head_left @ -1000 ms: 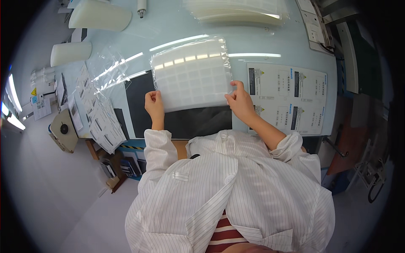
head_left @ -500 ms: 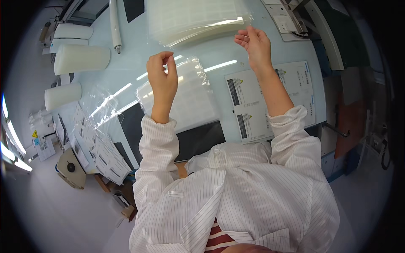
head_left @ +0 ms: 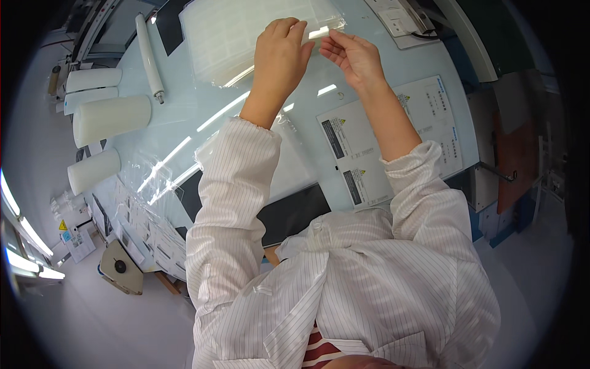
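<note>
Both arms had gone up and away from the body. The left hand (head_left: 279,52) and right hand (head_left: 353,58), a second earlier pinching a clear tray's two lower corners near the chest, now met at the near edge of the stack of trays (head_left: 246,37) far across the table (head_left: 184,123). Fingers pinched that top edge, so the tray looked delivered. A plastic bag (head_left: 289,163) lay below the wrists.

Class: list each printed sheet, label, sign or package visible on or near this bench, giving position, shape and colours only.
Printed sheet: flat on the table under the right forearm, white rectangle, black blocks, small yellow triangles.
Yellow warning label: far left, small triangle.
Clear plastic bags: left of the left sleeve, crinkled, transparent.
White rolls: table's left edge, cylinders.
</note>
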Available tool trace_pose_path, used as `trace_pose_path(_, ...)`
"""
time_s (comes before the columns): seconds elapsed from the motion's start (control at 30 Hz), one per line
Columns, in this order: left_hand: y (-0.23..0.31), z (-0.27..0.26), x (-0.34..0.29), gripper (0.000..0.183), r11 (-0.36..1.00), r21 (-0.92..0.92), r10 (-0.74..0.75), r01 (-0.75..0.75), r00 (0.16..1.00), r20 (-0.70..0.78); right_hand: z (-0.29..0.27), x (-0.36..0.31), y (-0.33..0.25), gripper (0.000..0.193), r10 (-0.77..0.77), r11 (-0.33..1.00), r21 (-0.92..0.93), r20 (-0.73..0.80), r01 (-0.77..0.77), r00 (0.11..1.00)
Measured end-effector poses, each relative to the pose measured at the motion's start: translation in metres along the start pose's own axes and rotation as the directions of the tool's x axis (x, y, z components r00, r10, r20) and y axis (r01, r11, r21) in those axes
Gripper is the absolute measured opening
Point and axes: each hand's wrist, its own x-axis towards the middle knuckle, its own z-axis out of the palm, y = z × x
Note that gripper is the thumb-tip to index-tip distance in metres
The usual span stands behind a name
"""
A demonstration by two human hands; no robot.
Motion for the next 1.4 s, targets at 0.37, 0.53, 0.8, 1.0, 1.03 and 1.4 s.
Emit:
trace_pose_path(0.37, -0.002, -0.002, 0.001, 0.028, 0.987, 0.149, 0.062, -0.059, 0.998, -0.012, 0.000, -0.009, -0.002, 0.016, 0.169, 0.953, 0.246, 0.054, -0.177, 0.984)
trace_pose_path(0.53, -0.009, -0.013, -0.008, 0.024, 0.973, 0.168, 0.168, -0.157, 0.985, -0.048, 0.004, -0.023, -0.004, 0.020, 0.209, 0.924, 0.274, 0.223, -0.267, 0.952)
trace_pose_path(0.8, 0.000, -0.034, -0.029, 0.025, 0.984, 0.132, 0.133, -0.117, 0.984, -0.116, 0.010, -0.042, 0.006, 0.025, 0.092, 0.968, 0.184, 0.374, -0.171, 0.923)
trace_pose_path(1.0, 0.005, -0.040, -0.031, 0.021, 0.988, 0.096, 0.127, -0.120, 0.989, -0.070, 0.012, -0.042, 0.020, 0.022, 0.072, 0.943, 0.275, 0.377, -0.186, 0.923)
trace_pose_path(1.03, 0.005, -0.040, -0.031, 0.021, 0.988, 0.096, 0.125, -0.118, 0.990, -0.069, 0.012, -0.041, 0.022, 0.021, 0.070, 0.945, 0.275, 0.367, -0.180, 0.928)
trace_pose_path(1.4, -0.002, -0.059, -0.027, 0.018, 0.992, 0.051, 0.101, -0.117, 0.964, 0.247, 0.010, -0.047, 0.023, 0.021, 0.081, 0.959, 0.229, 0.340, -0.166, 0.937)
